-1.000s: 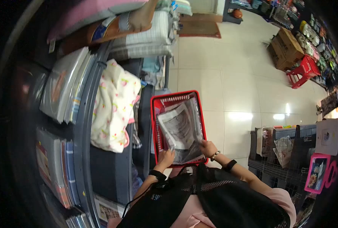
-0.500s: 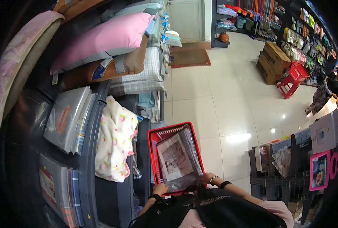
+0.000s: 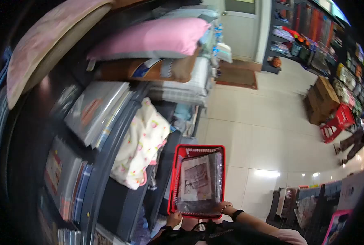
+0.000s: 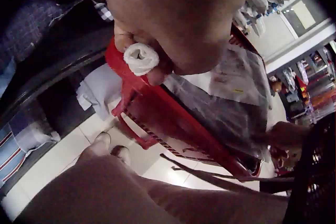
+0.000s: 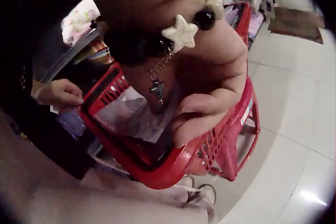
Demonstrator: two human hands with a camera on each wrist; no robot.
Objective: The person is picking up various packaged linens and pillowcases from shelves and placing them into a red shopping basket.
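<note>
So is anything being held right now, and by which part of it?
The red basket, by its rim: the left grip is at the near left corner, the right grip by the near right corner.

Pink sleeve (image 3: 292, 235) shows lower right, head view; black mesh garment (image 3: 204, 232), bottom centre. Right wrist wears black band (image 3: 237, 214), bracelet with white star bead (image 5: 180, 34), small cross charm (image 5: 157, 90).
</note>
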